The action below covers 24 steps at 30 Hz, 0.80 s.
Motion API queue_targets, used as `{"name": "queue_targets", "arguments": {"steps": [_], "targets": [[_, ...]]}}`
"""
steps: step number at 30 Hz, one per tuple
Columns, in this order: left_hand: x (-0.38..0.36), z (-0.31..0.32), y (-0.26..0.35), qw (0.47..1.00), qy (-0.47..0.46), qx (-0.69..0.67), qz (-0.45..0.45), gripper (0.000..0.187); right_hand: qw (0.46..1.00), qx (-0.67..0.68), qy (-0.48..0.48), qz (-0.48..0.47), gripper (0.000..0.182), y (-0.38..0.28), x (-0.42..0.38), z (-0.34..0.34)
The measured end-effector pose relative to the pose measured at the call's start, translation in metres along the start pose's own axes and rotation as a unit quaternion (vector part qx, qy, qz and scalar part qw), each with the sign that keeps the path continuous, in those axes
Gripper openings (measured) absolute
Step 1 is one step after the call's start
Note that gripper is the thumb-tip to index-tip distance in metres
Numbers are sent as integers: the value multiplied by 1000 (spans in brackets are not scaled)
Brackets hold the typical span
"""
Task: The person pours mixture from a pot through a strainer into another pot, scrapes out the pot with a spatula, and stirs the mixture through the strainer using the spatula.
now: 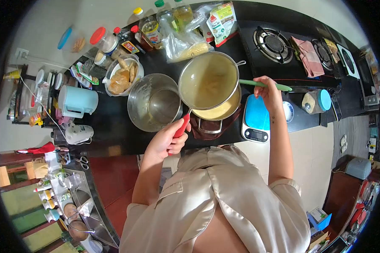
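My left hand is closed around the red handle of a fine-mesh strainer. The strainer is held over a steel pot with pale yellow liquid in it. Some yellowish residue shows on the mesh. My right hand, fingers closed, grips a green spatula; its far end reaches toward the strainer's rim, and its tip cannot be made out. A brown cloth lies under the pot. Left of the strainer stands a large steel bowl with smears of batter inside.
A kitchen scale with a blue top sits below my right hand, near a small dish and a blue-lidded jar. Bottles and bags line the back. A gas stove is at right, a light-blue kettle at left.
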<state>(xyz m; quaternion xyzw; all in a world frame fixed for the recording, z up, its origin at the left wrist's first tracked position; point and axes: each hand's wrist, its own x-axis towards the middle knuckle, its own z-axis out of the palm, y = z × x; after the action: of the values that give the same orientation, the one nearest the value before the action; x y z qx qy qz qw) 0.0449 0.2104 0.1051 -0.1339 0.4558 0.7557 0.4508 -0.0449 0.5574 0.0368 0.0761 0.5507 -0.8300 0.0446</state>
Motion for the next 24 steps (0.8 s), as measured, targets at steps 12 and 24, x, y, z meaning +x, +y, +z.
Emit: {"name": "queue_targets", "arguments": {"steps": [12,24], "targets": [[37,-13,-9,994,-51,-97,21,34,999,18,-28,27,27,23,-35,0],[21,-17,-25,991,-99,-84,-13,36,992,124,10,11,31,32,-4,-8]]}}
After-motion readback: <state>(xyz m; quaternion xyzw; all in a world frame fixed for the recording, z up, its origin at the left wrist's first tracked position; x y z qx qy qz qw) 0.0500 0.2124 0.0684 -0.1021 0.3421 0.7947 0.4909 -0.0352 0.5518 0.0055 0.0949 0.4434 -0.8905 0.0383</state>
